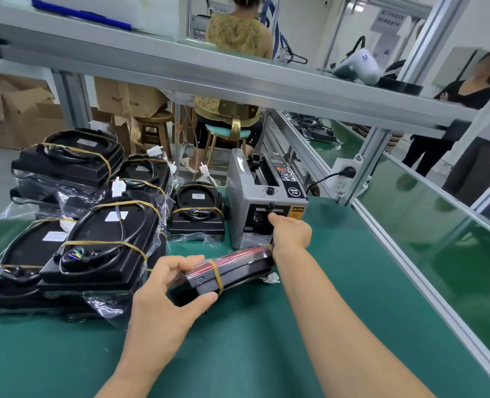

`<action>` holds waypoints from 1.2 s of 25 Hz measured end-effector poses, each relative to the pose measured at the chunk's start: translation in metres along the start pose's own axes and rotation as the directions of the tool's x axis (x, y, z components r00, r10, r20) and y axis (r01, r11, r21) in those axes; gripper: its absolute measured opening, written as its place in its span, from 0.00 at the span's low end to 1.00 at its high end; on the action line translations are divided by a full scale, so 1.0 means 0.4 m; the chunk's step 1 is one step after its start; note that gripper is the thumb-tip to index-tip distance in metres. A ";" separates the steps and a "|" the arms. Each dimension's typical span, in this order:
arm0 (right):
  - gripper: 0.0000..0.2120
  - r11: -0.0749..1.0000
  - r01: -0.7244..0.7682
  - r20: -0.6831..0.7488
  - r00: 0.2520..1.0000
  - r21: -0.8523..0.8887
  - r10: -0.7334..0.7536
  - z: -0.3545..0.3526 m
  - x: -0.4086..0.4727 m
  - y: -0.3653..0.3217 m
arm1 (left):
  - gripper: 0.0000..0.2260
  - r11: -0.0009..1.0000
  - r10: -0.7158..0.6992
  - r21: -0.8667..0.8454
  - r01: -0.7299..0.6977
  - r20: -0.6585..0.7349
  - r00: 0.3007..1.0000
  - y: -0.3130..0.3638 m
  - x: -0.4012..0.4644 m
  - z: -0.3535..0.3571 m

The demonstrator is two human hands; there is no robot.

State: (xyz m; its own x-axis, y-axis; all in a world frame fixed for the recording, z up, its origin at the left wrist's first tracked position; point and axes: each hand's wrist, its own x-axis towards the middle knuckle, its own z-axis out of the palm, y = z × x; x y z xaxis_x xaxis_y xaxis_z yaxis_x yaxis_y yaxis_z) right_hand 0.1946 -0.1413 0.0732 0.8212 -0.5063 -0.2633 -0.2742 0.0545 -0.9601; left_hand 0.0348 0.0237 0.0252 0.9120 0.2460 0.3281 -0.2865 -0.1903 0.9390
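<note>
Above green mat [266, 354], left hand [166, 294] grips black unit [238, 268] (long axis aimed far-right, at dispenser [238, 202]).

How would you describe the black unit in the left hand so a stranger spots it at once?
Start at the green bench and find the grey tape dispenser at its back. Just before it, the left hand grips a black unit. Unlike the stacked units on the left, it shows a red stripe.

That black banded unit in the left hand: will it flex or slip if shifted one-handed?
Probably rigid: the black unit keeps its flat shape though the left hand grips only one end. Its rubber band likely adds grip. Flat, so unlikely to roll.
</note>
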 end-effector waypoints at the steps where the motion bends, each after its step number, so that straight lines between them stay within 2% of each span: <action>1: 0.13 1.000 -0.031 0.022 0.999 -0.002 0.031 0.003 -0.001 -0.006 | 0.24 1.000 -0.002 0.000 0.002 -0.004 1.000 0.001 0.001 0.000; 4: 0.11 0.987 -0.136 0.038 0.990 0.085 0.133 -0.007 -0.020 -0.030 | 0.24 1.000 -0.003 0.013 0.004 -0.016 1.000 0.004 0.003 0.001; 6: 0.08 0.984 -0.150 0.116 0.984 0.099 0.138 -0.048 -0.059 -0.041 | 0.24 1.000 -0.003 0.019 0.004 -0.034 0.999 0.007 -0.006 0.006; 8: 0.04 0.993 -0.060 0.288 0.957 0.104 0.028 -0.109 -0.121 -0.035 | 0.25 1.000 0.001 0.026 0.001 -0.063 0.998 0.015 -0.017 0.017; 10: 0.04 0.993 0.059 0.488 0.867 0.105 -0.103 -0.156 -0.217 -0.012 | 0.25 1.000 -0.001 0.028 0.004 -0.093 0.996 0.022 -0.024 0.030; 12: 0.06 0.978 0.192 0.599 0.774 0.085 -0.204 -0.170 -0.298 0.028 | 0.26 1.000 -0.002 0.019 0.004 -0.113 0.994 0.028 -0.028 0.039; 14: 0.03 0.954 0.300 0.600 0.757 0.031 -0.258 -0.162 -0.350 0.067 | 0.25 1.000 -0.006 0.001 0.006 -0.121 0.993 0.037 -0.034 0.040; 18: 0.08 0.892 0.433 0.558 0.776 -0.134 -0.293 -0.146 -0.370 0.086 | 0.21 0.999 -0.026 -0.031 0.022 -0.130 0.991 0.049 -0.038 0.040; 30: 0.06 0.862 0.472 0.553 0.775 -0.183 -0.307 -0.128 -0.372 0.102 | 0.18 0.998 -0.044 -0.057 0.037 -0.130 0.991 0.054 -0.038 0.046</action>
State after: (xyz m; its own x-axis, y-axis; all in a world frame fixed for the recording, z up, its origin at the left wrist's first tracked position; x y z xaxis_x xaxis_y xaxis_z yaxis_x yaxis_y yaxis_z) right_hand 0.0355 -0.1079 0.0782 0.9970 0.0666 0.0389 0.0599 -0.3497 -0.9350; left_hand 0.0201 -0.0016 0.0386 0.8781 0.3754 0.2967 -0.2687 -0.1262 0.9549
